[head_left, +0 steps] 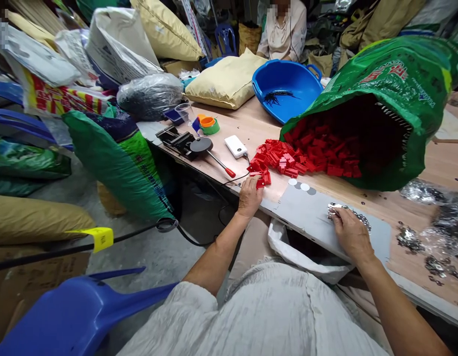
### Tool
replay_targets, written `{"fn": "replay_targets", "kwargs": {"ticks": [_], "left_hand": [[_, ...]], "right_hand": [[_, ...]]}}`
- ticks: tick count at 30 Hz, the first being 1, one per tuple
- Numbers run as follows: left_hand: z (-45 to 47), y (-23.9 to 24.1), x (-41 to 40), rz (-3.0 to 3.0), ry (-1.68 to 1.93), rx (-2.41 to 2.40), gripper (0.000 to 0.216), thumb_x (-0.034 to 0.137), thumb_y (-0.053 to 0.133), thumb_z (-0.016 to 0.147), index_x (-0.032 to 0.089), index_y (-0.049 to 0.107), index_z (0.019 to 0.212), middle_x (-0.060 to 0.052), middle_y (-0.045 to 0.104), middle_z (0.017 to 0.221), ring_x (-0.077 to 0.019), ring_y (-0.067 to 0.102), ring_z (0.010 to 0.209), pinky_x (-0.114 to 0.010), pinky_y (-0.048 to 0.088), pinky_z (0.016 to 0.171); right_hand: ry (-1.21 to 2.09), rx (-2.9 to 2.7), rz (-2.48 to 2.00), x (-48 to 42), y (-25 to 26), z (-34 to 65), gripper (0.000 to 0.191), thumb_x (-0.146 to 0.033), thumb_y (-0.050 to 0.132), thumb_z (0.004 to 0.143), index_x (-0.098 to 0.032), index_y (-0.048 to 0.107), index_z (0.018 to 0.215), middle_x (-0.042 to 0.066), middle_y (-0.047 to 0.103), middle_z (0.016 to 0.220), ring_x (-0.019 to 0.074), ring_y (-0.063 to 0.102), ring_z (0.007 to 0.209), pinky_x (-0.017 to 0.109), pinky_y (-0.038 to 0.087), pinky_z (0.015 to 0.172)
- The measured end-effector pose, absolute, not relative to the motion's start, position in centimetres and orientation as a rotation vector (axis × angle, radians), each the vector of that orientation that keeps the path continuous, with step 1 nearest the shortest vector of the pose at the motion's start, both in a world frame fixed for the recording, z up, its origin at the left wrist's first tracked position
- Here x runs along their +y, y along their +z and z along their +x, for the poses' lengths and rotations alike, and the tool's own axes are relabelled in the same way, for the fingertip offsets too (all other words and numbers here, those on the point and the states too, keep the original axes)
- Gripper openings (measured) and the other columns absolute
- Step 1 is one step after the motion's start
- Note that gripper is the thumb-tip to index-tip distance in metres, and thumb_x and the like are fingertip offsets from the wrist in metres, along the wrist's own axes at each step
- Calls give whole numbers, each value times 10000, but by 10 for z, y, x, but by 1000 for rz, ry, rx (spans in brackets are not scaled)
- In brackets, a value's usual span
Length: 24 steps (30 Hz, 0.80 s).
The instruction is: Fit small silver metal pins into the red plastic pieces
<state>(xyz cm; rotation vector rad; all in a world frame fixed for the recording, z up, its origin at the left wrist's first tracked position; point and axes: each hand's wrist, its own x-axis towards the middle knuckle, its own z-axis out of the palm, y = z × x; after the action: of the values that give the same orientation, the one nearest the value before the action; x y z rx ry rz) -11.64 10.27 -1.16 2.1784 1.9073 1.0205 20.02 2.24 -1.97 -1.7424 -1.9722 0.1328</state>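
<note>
My left hand (250, 197) is at the near edge of the table, its fingers closed on a red plastic piece (264, 179) at the tip of a spread pile. The red pile (283, 157) runs back into the mouth of a green woven sack (403, 89) lying on its side. Over a grey board (310, 202), my right hand (351, 231) pinches at a small heap of shiny metal pieces (358, 217); its fingertips partly hide what they hold. Round light and dark spots (305, 187) show at the board's far edge.
Left of the pile are a white power bank (236, 147) with a cable, a black clamp tool with a red-tipped lever (217, 163) and tape rolls (208, 124). A blue basin (288, 94) stands behind. More metal pieces (409, 239) lie right. A person (284, 32) sits opposite.
</note>
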Motion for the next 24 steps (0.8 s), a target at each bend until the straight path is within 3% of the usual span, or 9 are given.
{"fn": "replay_targets", "kwargs": {"ticks": [7, 17, 21, 24], "left_hand": [[-91, 9, 81, 2286, 1195, 1693, 311, 225, 643, 840, 157, 583, 1138, -123, 665, 1108, -260, 586, 1071, -424, 418, 1013], [-54, 43, 51, 2205, 1145, 1451, 199, 169, 621, 812, 194, 598, 1007, -83, 676, 1035, -240, 587, 1050, -405, 431, 986], [-37, 43, 40, 1642, 1060, 1374, 242, 214, 674, 760, 207, 503, 930, -31, 663, 902, -171, 646, 817, -310, 492, 759], [-26, 37, 34, 1148, 913, 1084, 367, 310, 711, 750, 210, 421, 952, -27, 682, 895, -152, 676, 694, -216, 431, 550]], "right_hand": [[257, -1842, -1787, 19, -20, 210, 203, -338, 453, 932, -222, 616, 963, 76, 708, 994, 249, 651, 870, 376, 480, 765], [461, -1679, -1765, 7, -8, 209, 192, -317, 519, 881, -250, 649, 1004, 42, 741, 1038, 234, 691, 894, 373, 502, 815], [447, -1656, -1752, 3, -7, 208, 169, -329, 513, 879, -249, 642, 953, 41, 745, 973, 236, 692, 862, 366, 501, 781], [436, -1637, -1756, 0, -9, 208, 159, -317, 499, 881, -250, 629, 942, 39, 740, 945, 234, 685, 844, 359, 493, 763]]}}
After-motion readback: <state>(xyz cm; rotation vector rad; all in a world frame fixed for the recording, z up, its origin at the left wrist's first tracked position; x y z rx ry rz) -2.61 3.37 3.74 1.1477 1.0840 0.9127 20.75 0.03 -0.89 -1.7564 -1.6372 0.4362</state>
